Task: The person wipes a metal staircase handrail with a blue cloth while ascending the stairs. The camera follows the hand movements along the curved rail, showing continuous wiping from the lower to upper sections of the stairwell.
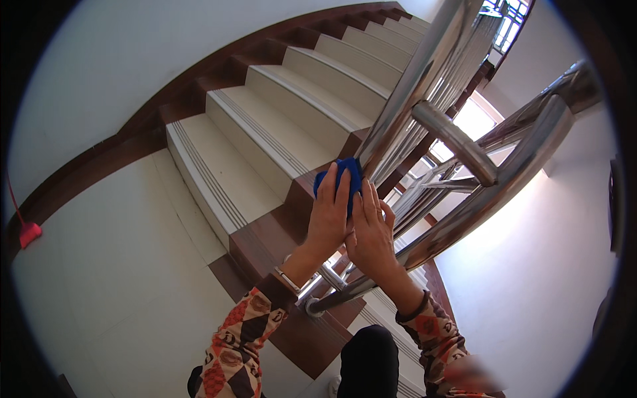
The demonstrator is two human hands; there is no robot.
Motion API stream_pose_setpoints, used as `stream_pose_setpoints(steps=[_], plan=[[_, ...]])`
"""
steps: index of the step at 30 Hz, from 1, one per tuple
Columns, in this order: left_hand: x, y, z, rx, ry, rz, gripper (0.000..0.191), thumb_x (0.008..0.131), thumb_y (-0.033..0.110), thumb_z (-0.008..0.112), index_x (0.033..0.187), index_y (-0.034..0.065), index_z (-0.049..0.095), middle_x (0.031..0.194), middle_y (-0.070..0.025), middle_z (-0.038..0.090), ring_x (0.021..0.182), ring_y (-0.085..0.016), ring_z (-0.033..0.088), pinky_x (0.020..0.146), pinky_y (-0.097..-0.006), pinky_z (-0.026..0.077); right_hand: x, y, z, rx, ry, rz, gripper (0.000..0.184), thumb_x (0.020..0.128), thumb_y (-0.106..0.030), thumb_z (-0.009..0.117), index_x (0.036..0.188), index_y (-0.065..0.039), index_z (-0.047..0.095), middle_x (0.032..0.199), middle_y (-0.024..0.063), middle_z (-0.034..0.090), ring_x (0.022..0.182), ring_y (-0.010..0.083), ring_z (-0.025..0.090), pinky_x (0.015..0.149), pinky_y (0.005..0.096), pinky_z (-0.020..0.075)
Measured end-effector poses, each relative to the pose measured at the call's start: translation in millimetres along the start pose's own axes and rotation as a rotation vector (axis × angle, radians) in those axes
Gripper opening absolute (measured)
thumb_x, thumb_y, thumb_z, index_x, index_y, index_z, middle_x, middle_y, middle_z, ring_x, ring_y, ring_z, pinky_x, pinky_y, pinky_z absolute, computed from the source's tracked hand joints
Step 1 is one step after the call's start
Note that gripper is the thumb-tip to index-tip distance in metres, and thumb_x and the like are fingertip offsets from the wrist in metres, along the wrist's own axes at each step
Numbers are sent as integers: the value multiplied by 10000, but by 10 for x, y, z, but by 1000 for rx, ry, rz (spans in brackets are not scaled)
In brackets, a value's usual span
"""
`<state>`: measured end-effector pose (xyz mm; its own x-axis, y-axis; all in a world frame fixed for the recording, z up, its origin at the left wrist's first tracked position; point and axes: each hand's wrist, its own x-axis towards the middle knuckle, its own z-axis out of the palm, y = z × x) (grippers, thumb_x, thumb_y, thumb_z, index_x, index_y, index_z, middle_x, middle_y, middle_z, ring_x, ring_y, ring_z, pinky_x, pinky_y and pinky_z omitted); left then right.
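Observation:
A bunched blue cloth (354, 175) lies against the lower part of the shiny metal handrail (408, 84). My left hand (331, 209) presses the cloth from the left, its fingers spread over it. From the right, my right hand (372, 231) closes around the same stretch of rail, fingers along the cloth's edge. The two hands meet at the palms and hide the rail beneath them. What the right thumb touches is partly hidden.
Cream stairs (249, 164) with dark brown edging climb to the upper right. A short metal crossbar (455, 144) joins the handrail to a curved metal tube (527, 149). A post foot (313, 307) stands below my hands. A red broom or dustpan head (31, 234) rests far left.

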<state>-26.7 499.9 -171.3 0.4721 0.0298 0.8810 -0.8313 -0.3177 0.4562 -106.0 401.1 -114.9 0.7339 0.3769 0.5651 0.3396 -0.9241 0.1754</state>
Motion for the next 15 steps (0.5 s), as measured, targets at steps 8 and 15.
stream_pose_setpoints(steps=[8,15], plan=[[-788,-260,210,155,39,-95,673,913,147,641,1486,-41,343,1523,-269,337,1307,-440,445,1069,-485,395,-324,-173,442,-40,-34,2,456,871,-96,609,1287,85,563,1546,262,365,1461,338,349,1135,471,262],[-954,-333,207,43,54,-98,772,814,63,721,1477,-43,340,1508,-295,321,1268,-467,452,1060,-494,413,-444,-148,524,-29,-104,-14,521,853,-90,626,1345,55,532,1570,255,332,1475,348,324,1145,480,241]])
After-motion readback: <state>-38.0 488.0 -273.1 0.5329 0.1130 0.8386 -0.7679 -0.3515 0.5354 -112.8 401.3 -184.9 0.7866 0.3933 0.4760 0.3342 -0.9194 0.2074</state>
